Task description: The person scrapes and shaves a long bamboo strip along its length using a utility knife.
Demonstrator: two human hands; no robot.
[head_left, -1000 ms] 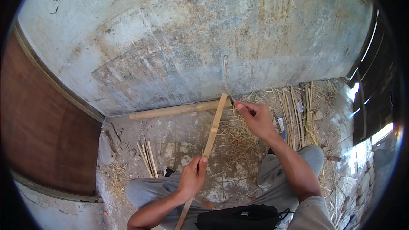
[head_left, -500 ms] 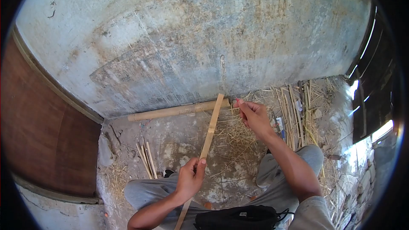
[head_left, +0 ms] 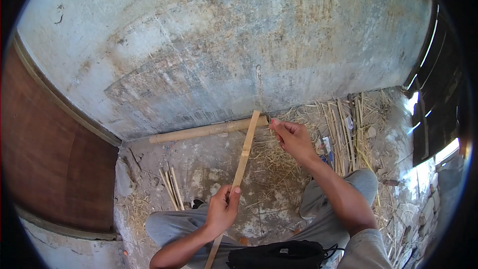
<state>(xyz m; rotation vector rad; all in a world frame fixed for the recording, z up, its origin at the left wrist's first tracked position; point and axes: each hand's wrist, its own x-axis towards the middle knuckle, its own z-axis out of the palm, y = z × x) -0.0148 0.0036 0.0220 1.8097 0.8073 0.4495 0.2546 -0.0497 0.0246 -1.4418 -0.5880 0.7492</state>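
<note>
A long flat bamboo strip [head_left: 244,157] slants up from my lap to a point near the wall. My left hand [head_left: 222,209] is closed around its lower part, thumb on top. Beside the strip's upper end, a small gap to the right, is my right hand [head_left: 294,139]. Its fingers are pinched together. A thin dark sliver shows at those fingertips, too small to name. Behind the strip, a thick bamboo pole [head_left: 199,132] lies along the foot of the wall.
Several thin bamboo sticks [head_left: 172,189] rest by my left knee. More long sticks [head_left: 342,134] lie right of my right hand. Shavings [head_left: 276,169] litter the floor between my legs. A stained wall [head_left: 224,55] stands in front, a brown panel [head_left: 55,154] at left.
My right hand has shifted slightly left and down, closer to the strip's upper end. The strip's top has tilted a little left. My left hand stays in place.
</note>
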